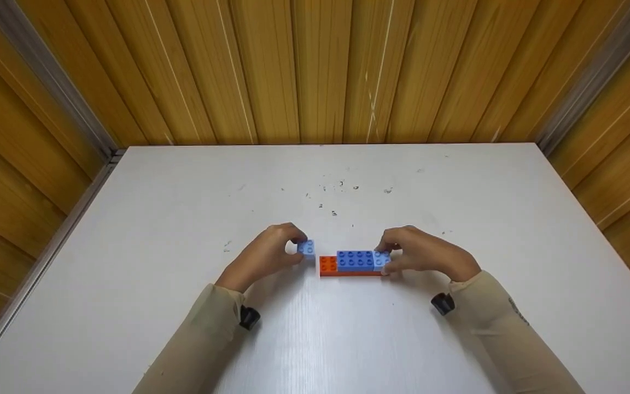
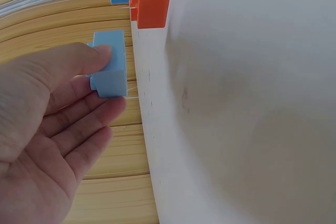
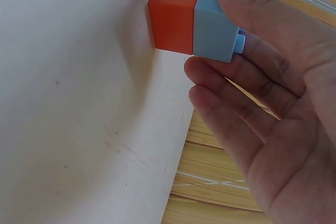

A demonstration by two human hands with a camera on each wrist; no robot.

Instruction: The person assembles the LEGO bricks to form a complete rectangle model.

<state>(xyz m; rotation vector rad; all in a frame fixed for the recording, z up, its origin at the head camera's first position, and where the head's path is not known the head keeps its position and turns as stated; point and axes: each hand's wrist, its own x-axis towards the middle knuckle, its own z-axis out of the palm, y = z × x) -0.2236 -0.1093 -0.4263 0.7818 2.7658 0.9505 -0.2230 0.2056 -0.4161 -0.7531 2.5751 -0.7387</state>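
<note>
On the table lies a long red building brick (image 1: 328, 265), its studs bare at the left end. A darker blue brick (image 1: 355, 261) sits on its middle, and a light blue brick (image 3: 214, 27) sits on its right end, flush against the darker one. My right hand (image 1: 423, 253) pinches that right-end light blue brick between thumb and fingers. Left of the red brick, my left hand (image 1: 267, 253) holds a second light blue brick (image 2: 111, 64) by thumb and fingers, studs up. This brick is apart from the red one, slightly above the table.
The white table (image 1: 315, 339) shows small dark marks beyond the hands. Wood-patterned panels (image 1: 315, 71) stand behind it and on both sides. A black wrist camera (image 1: 249, 317) is on the left sleeve, another (image 1: 443, 303) on the right.
</note>
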